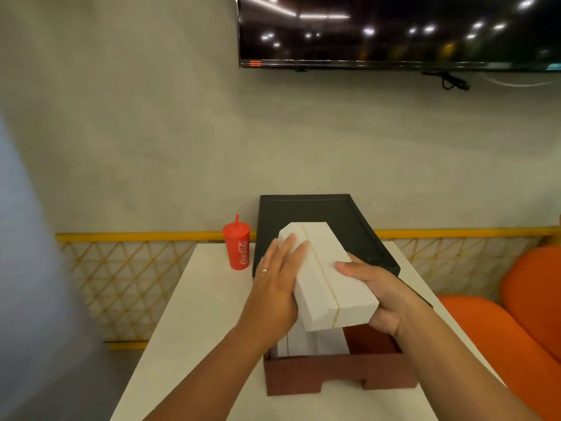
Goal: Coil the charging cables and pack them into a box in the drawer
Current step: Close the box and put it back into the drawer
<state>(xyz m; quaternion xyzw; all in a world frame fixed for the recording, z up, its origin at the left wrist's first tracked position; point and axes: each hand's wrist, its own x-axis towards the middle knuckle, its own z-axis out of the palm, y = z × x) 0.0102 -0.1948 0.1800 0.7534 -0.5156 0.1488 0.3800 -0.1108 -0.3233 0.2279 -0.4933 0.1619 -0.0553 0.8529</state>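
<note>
A long white box [328, 275] is held tilted above the pulled-out brown drawer [337, 373]. My left hand [277, 278] lies flat with straight fingers against the box's left side. My right hand [375, 287] grips the box from the right, thumb on top and fingers under it. More white boxes [306, 341] stand inside the drawer beneath it. No charging cables are visible.
The drawer belongs to a black cabinet [358, 226] on a white table [194, 314]. A red cup with a straw [238, 244] stands left of the cabinet. Orange seats [522, 317] are at the right, a yellow railing [136, 237] behind, a dark screen [394, 28] on the wall.
</note>
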